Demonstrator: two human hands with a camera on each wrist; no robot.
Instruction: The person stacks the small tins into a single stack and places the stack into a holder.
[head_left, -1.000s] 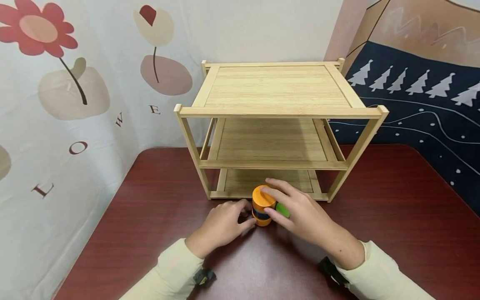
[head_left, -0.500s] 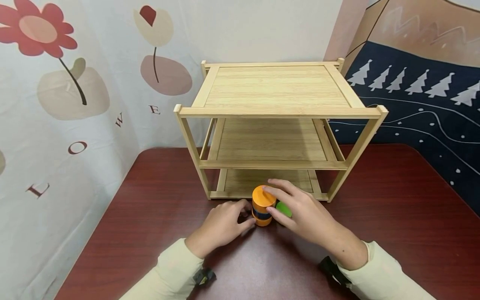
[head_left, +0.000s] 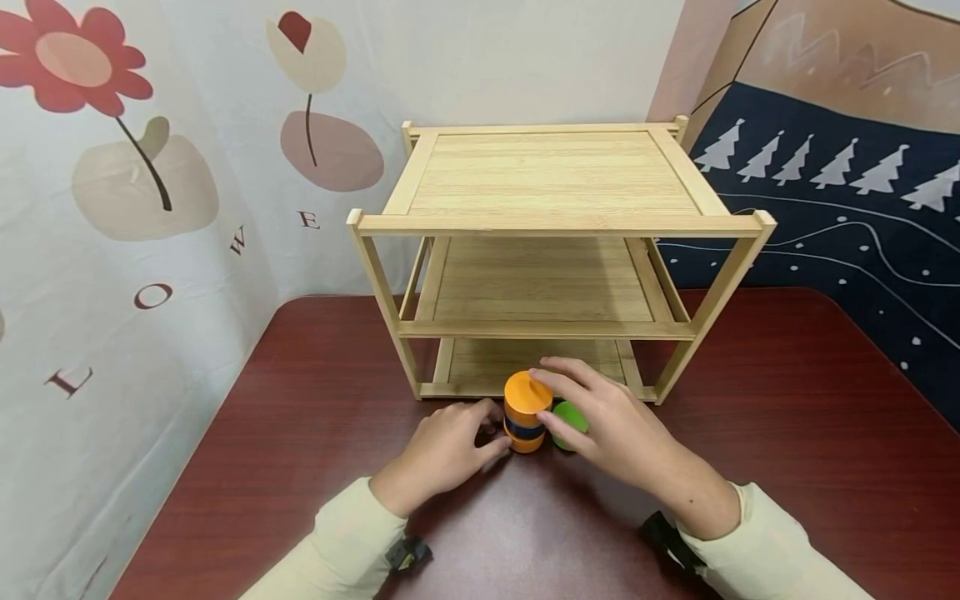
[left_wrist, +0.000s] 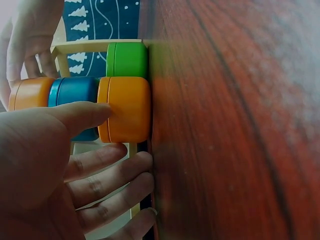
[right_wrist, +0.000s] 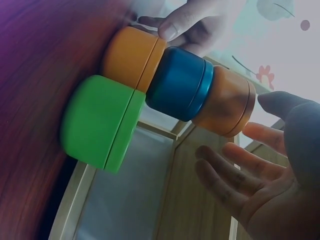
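Note:
Three small round lidded tins stand stacked on the table: an orange tin [head_left: 523, 446] at the bottom, a dark blue tin [right_wrist: 176, 84] in the middle and another orange tin [head_left: 528, 393] on top. A green tin [right_wrist: 97, 120] stands on the table close to the right of the stack. My left hand [head_left: 446, 447] lies at the stack's left side, its thumb against the bottom orange tin near the lid seam and its other fingers spread behind. Beside the top tin is my right hand [head_left: 618, 425], fingers apart and loosely bent, with nothing in its grasp.
A three-tier wooden shelf [head_left: 558, 223] stands right behind the tins. The reddish-brown table [head_left: 292, 433] spreads out on both sides. A printed cloth [head_left: 225, 150] hangs at the left and a dark blue one [head_left: 862, 242] at the right.
My right hand has drawn slightly to the right, away from the top orange tin, and more of the green tin shows. The stack and my left hand have stayed in place.

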